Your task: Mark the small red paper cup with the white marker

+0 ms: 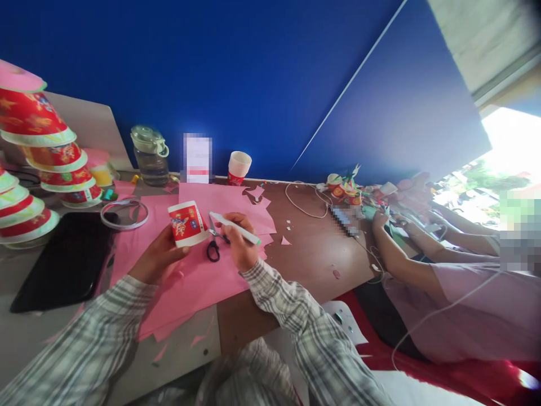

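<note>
Tilted in my left hand [164,252] is a red and white paper cup [188,223] with a printed figure on its side. My right hand [240,239] is closed around a white marker [235,227] with a green end, which points down to the right. The marker's other end is close to the cup's side. A pair of scissors [213,248] with dark handles lies on the pink paper sheets [203,287] between my hands, its blades partly covered by the right hand.
At the left stand stacks of red cups [51,118], a black tablet-like slab [63,262] and a tape roll [124,215]. A water jug [150,158] and nested cups [239,166] are by the blue partition [236,73]. Another person's arms [406,242] work at right, near a power strip [343,220].
</note>
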The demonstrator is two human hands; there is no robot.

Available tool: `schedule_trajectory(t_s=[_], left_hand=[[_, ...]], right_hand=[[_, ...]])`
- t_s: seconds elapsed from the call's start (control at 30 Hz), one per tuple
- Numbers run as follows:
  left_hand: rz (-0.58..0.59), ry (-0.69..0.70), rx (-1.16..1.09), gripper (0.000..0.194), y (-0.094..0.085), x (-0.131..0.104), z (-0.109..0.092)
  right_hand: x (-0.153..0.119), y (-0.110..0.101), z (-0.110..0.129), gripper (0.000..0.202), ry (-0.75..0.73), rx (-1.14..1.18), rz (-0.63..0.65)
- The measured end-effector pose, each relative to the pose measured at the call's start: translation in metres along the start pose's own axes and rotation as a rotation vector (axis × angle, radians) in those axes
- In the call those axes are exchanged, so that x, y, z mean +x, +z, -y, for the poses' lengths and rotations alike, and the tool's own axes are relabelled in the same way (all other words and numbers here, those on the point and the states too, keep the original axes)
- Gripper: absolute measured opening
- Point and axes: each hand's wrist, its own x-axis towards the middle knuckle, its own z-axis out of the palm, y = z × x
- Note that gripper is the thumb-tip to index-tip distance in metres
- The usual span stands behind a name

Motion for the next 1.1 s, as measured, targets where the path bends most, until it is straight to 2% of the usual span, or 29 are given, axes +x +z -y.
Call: schedule_trajectory(t_s=[0.1,0.2,0.33,0.6,0.7,1.1], left_hand=[[-0.052,0.062,0.121,0.072,-0.001,0.001,0.005],[-0.121,0.113,0.254,0.071,-0.001,0.002,0.008],[-0.116,0.183,0.34,0.068,0.002,0.002,0.01],[-0.131,0.21,0.432,0.066,0.0,0.002,0.015],[-0.15,0.202,0.479,0.065,0.0,0.001,0.015],[-0.173,0.184,0.429,0.07,-0.005,0.004,0.024]], right_hand=[[-0.011,0.004,0.005,0.027,-0.116,-0.169,0.091],[-0.018,0.009,0.007,0.024,-0.226,-0.298,0.112],[-0.023,0.014,0.003,0.027,-0.372,-0.417,0.167],[-0.023,0.015,-0.003,0.034,-0.448,-0.454,0.203],[-0.024,0.015,-0.002,0.037,-0.483,-0.451,0.253],[-0.023,0.013,-0.003,0.034,-0.439,-0.514,0.304]])
